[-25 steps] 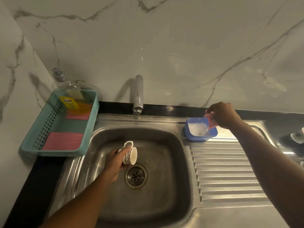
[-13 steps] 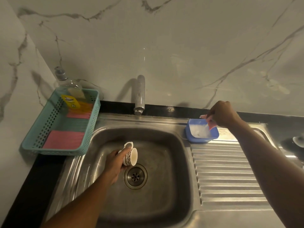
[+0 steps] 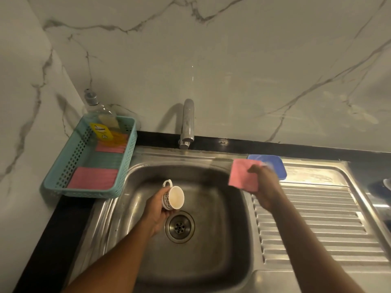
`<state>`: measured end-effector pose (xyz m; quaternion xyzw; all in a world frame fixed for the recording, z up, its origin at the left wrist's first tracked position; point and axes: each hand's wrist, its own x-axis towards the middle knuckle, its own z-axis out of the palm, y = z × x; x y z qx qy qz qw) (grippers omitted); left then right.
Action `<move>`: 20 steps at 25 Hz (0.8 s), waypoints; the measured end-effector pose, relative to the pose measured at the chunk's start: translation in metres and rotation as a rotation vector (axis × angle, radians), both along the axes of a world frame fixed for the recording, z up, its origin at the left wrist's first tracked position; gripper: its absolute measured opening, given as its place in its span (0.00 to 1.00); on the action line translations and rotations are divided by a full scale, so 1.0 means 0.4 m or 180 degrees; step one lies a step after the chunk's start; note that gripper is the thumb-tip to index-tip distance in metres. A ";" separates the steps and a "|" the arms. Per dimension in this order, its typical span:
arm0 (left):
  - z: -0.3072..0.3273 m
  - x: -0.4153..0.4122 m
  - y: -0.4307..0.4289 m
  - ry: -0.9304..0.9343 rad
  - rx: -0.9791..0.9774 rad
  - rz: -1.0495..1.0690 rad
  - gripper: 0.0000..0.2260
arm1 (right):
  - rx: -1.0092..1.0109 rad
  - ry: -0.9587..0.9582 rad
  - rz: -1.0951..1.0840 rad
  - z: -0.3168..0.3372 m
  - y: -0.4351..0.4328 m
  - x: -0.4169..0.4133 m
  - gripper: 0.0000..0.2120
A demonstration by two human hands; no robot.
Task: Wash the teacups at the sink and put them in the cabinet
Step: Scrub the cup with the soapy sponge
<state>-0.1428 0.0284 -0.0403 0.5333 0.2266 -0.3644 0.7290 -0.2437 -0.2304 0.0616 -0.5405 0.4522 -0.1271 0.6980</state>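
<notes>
Far left of the drain (image 3: 179,226), a teal basket (image 3: 73,163) sits on the dark tabletop (image 3: 50,233). It holds a soap bottle (image 3: 101,119) at its back end and a spare pink pad (image 3: 92,178) at the front, probably kept there to stay clear of the basin. Behind the drain, the tap (image 3: 187,123) hangs over the back rim of the sink (image 3: 224,225); no water shows running.

Just up and left of the drain, the left hand (image 3: 155,210) has its fingers wrapped round the body of the teacup (image 3: 174,197). The cup is in the air over the basin, tipped on its side with the handle up and the mouth turned right. That seems meant to let the other hand reach inside while drips fall into the basin.

Up and right of the drain, the right hand (image 3: 267,187) has its fingers pinched on a pink cloth (image 3: 241,176), which is blurred and apart from the cup. Behind that hand, a blue tub (image 3: 275,166) rests at the head of the ribbed draining board (image 3: 317,225). Scrubbing looks about to begin; the cabinet is not in view.
</notes>
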 end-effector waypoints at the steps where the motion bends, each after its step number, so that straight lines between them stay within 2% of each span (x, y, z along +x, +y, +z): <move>1: 0.013 -0.004 0.001 -0.0028 -0.0044 -0.0015 0.11 | 0.0331 -0.0070 0.0099 -0.013 0.062 -0.001 0.13; 5: 0.056 -0.010 0.010 -0.0210 -0.0227 -0.0047 0.09 | 0.1267 -0.0006 0.0368 -0.065 0.263 0.023 0.13; 7: 0.068 -0.011 0.021 -0.0398 -0.0314 -0.0136 0.10 | 0.1576 -0.0213 0.0463 -0.052 0.339 0.044 0.12; 9: 0.075 -0.019 0.026 -0.0509 -0.0484 -0.0297 0.11 | 0.1643 -0.0353 0.0501 -0.036 0.392 0.076 0.14; 10: 0.080 -0.026 0.028 -0.0502 -0.0619 -0.0344 0.12 | 0.1445 -0.0309 0.0598 -0.032 0.416 0.093 0.15; 12: 0.087 -0.034 0.027 -0.0361 -0.0891 -0.0326 0.15 | 0.0665 -0.0098 0.0961 -0.042 0.454 0.110 0.16; 15: 0.095 -0.012 0.024 -0.0353 -0.0913 -0.0467 0.13 | -0.1361 0.0385 0.1771 -0.072 0.463 0.088 0.11; 18: 0.097 0.008 0.031 -0.0481 -0.0281 -0.1131 0.12 | -0.3199 0.0557 0.3604 -0.120 0.400 0.054 0.16; 19: 0.096 0.003 0.027 -0.0458 -0.0134 -0.1278 0.14 | -0.3619 0.0744 0.4128 -0.132 0.379 0.051 0.18; 20: 0.091 -0.005 0.020 -0.0388 -0.0065 -0.1258 0.16 | -0.3896 0.0844 0.4297 -0.138 0.364 0.052 0.19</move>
